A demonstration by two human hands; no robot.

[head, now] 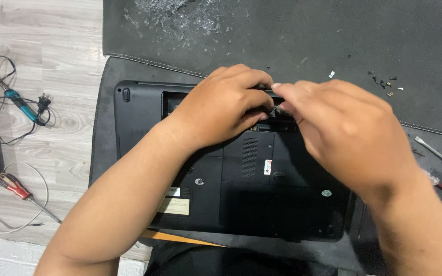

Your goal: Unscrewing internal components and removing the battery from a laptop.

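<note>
View: looking straight down from head height at a workbench covered by a dark mat [292,36].

Laptop: a black laptop [231,194] lies upside down on the mat, its long side running left to right, its near edge close to the person.

Open bay: along the laptop's far edge is a long empty recess [172,99], also running left to right.

Left hand: the left hand [221,107] reaches in from the near left, fingers curled and pressed together over the middle of the recess.

Right hand: the right hand [344,133] comes from the near right, thumb and forefinger pinching a small dark part [278,108] at the recess edge; motion blur hides what the part is.

Key relation: both hands meet at the far edge of the laptop, fingertips almost touching; neither is clearly nearer.

Left of the mat: a blue soldering iron [21,105] and a red-handled screwdriver [16,188] on pale wood.

Far right: loose small screws [384,84].
</note>
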